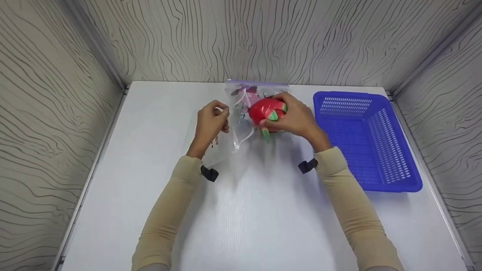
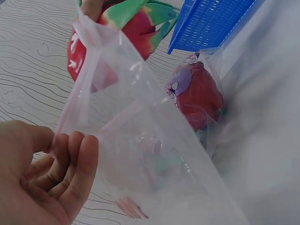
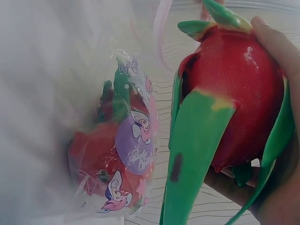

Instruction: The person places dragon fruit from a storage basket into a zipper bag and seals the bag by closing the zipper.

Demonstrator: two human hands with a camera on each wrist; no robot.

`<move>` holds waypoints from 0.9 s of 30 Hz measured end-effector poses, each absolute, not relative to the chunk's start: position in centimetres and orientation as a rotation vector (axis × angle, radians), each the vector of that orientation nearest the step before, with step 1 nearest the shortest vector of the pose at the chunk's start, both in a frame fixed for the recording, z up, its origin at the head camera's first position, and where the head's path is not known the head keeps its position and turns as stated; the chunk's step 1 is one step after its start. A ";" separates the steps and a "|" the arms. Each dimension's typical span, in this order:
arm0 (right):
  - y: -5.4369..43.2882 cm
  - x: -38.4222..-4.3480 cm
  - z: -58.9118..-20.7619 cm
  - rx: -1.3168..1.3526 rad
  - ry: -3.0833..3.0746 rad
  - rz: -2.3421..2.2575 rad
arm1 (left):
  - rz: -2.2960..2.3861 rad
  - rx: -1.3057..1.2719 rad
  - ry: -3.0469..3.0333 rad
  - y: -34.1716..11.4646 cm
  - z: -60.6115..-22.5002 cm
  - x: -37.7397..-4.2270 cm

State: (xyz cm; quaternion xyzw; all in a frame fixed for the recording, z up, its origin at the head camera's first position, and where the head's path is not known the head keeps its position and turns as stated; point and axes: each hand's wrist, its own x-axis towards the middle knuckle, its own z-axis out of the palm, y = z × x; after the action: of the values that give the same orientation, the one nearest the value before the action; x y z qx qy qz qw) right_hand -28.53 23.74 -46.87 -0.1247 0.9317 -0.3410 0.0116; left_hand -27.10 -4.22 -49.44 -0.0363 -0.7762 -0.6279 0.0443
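Observation:
My right hand [image 1: 298, 116] grips an artificial dragon fruit [image 1: 261, 110], red with green leaf-like flaps, thumb and fingers spread round its sides. In the right wrist view the fruit [image 3: 234, 89] shows a dark smudge on one green flap. At the edge of a clear zip bag [image 2: 136, 89], my left hand [image 1: 211, 122] pinches the film between thumb and fingers. The bag's mouth gapes toward the fruit, which overlaps it in the left wrist view. Behind them stands a second clear bag [image 3: 136, 145], printed with cartoon figures and a purple patch, with red and green fruit inside.
A blue plastic basket [image 1: 401, 146] with slotted walls stands on the right of the white table [image 1: 244, 223], close beside my right forearm. Patterned panels [image 1: 237, 35] enclose the table at the back and both sides.

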 end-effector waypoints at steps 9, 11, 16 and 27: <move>23.1 -28.4 -47.0 -0.378 2.886 -1.057 | -1.906 -0.109 -2.380 -4.1 -49.5 -27.3; 22.9 -28.5 -47.1 -0.378 2.881 -1.050 | -1.908 -0.105 -2.380 -4.1 -49.4 -27.3; 22.5 -28.4 -47.2 -0.364 2.874 -1.025 | -1.917 -0.113 -2.380 -4.1 -49.3 -27.3; 21.4 -28.5 -47.6 -0.443 2.897 -0.962 | -1.909 -0.091 -2.399 -3.8 -49.1 -27.3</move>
State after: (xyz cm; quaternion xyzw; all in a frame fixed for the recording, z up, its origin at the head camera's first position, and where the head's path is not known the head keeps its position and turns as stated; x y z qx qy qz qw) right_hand -28.51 21.41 -47.61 -0.1436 0.9389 -0.3116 0.0284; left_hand -27.27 -3.82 -49.05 -0.0297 -0.7816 -0.6220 0.0369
